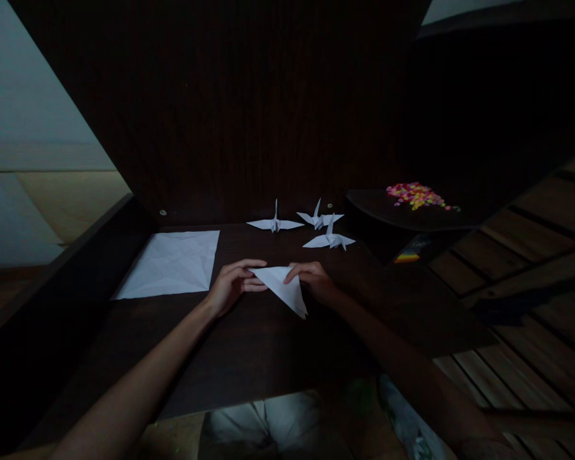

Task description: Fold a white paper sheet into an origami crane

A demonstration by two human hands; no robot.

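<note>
Between my two hands is a folded piece of white paper (283,289), shaped like a triangle with its layered corner pointing down to the right. My left hand (234,281) pinches its left tip between thumb and fingers. On the right side, my right hand (311,279) grips the paper with its thumb across the face; the other fingers are hidden behind. Beyond my hands stand three white paper cranes: one crane (275,224) at the left, another crane (319,220) at the back right, and a nearer crane (330,241).
A creased white sheet (175,265) lies flat at the left of the dark wooden desk (249,358). On a small rounded shelf (364,203) at the right is a pile of small pink, red and yellow pieces (416,194). A dark upright panel (249,115) closes off the back.
</note>
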